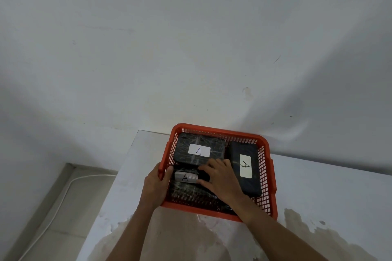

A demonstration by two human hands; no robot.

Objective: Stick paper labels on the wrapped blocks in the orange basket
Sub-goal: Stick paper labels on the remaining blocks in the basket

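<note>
A plain white wall (191,38) is standing behind a white worktop (328,186) with worn brown patches. An orange basket (267,178) is sitting on the worktop near the wall. Three dark wrapped blocks are lying inside it. The far block (182,150) is wearing a white label (199,150) with an A. The right block (246,184) is wearing a label (246,165) too. The left hand (156,184) is gripping the basket's left rim. The right hand (222,178) is lying spread out on the near block (191,192), its fingers touching the third label (186,177).
</note>
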